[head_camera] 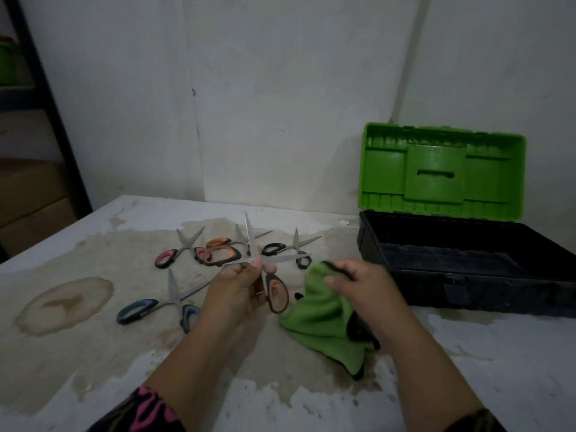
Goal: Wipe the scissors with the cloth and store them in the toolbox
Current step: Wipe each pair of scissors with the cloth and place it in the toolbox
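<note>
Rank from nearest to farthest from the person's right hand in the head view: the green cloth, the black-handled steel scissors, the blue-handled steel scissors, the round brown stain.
1. Green cloth: held in the right hand.
2. Black-handled steel scissors: on the table, beyond and left.
3. Blue-handled steel scissors: past the left hand.
4. Round brown stain: far left.

Orange-black scissors (276,294) at centre frame, pinched in the left hand (237,294), blades spread wide: one tip up, one right. On the table behind and to the left lie four open pairs: pink-handled (184,251), orange-handled (223,251), black-handled (290,249), blue-handled (159,308). Green cloth (314,313) bunched in the right hand (364,294). Toolbox (467,288) at right, black base, green lid (442,169) standing open.
</note>
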A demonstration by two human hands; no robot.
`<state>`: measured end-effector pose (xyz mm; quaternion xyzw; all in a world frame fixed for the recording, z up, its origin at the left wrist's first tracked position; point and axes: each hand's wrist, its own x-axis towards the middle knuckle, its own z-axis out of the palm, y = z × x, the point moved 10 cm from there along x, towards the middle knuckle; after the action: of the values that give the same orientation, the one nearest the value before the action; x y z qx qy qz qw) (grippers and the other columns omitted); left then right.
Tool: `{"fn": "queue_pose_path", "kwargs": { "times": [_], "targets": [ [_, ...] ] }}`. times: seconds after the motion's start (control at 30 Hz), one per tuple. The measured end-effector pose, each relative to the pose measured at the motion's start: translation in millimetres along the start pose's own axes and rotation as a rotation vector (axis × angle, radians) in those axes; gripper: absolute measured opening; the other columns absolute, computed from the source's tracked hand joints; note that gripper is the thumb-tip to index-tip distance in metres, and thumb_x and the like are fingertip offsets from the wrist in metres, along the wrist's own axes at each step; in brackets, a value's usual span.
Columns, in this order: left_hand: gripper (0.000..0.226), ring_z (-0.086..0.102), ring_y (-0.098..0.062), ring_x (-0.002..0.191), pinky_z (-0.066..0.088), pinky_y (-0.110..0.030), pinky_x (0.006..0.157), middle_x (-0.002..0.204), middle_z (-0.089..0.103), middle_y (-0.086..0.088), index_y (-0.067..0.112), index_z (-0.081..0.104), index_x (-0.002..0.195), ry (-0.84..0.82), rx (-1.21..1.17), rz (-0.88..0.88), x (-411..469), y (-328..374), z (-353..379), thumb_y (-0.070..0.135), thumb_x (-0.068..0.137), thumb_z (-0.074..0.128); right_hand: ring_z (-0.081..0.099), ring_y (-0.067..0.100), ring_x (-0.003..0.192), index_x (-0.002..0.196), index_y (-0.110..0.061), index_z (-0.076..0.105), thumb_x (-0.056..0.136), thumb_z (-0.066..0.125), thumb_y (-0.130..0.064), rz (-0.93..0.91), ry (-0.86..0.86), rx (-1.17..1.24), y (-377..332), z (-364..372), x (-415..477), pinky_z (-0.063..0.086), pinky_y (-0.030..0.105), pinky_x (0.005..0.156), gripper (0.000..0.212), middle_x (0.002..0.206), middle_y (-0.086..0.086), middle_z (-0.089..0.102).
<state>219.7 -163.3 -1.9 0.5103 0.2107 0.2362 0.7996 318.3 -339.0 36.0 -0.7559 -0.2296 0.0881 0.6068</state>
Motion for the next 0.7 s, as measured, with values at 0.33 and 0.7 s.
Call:
{"fn": "queue_pose_path", "kwargs": {
  "times": [0.33,0.7],
  "targets": [
    [0.027,0.045,-0.007,0.037,0.033,-0.014,0.039,0.052,0.063,0.001,0.009,0.065,0.063,-0.175,0.398,0.072,-12.9,0.3,23.9,0.014,0.089,0.059,0.056,-0.010,0.084,0.092,-0.029,0.068,0.080,0.065,-0.010,-0.458,0.154,-0.287,-64.1,-19.1,-19.6,0.038,0.001,0.079,0.023,0.088,-0.018,0.062],
    [0.032,0.042,-0.008,0.041,0.033,-0.018,0.042,0.054,0.062,0.002,0.011,0.062,0.063,-0.177,0.504,0.140,-17.4,3.9,32.0,0.011,0.093,0.053,0.054,0.009,0.075,0.095,-0.010,0.073,0.076,0.065,-0.017,-0.602,0.070,-0.453,-53.6,33.3,-22.8,0.035,-0.001,0.067,0.022,0.076,0.007,0.062]
  ]
}}
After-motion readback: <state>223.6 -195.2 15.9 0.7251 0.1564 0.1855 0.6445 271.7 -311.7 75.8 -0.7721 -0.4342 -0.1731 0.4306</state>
